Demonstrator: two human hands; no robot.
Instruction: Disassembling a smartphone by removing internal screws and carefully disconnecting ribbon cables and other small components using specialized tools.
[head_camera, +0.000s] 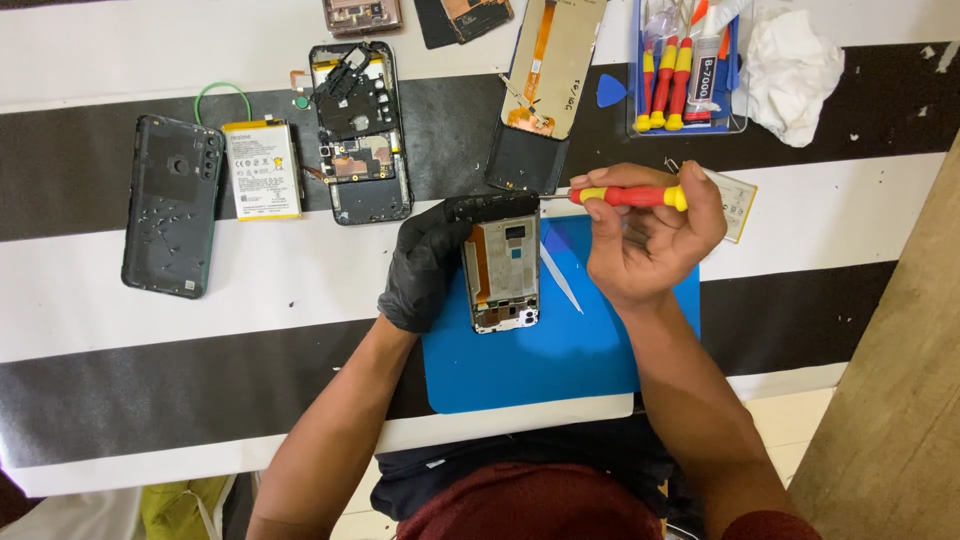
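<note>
- Gloved left hand (425, 265) gripping an opened phone (503, 262) by its edge, flat on the blue mat (560, 360)
- Bare right hand (650, 240) pinching a red-and-yellow screwdriver (628, 196), tip at the phone's top end
- Battery (262, 170), back cover (172, 205) and second phone (358, 135) well apart to the left

A white rectangular label covered the yellow-edged battery (262, 170) at far left. A detached screen panel (540, 90), gold-backed with a black lower end, lay far centre. A white labelled tube (705, 80) stood in the far-right tray (690, 126).
</note>
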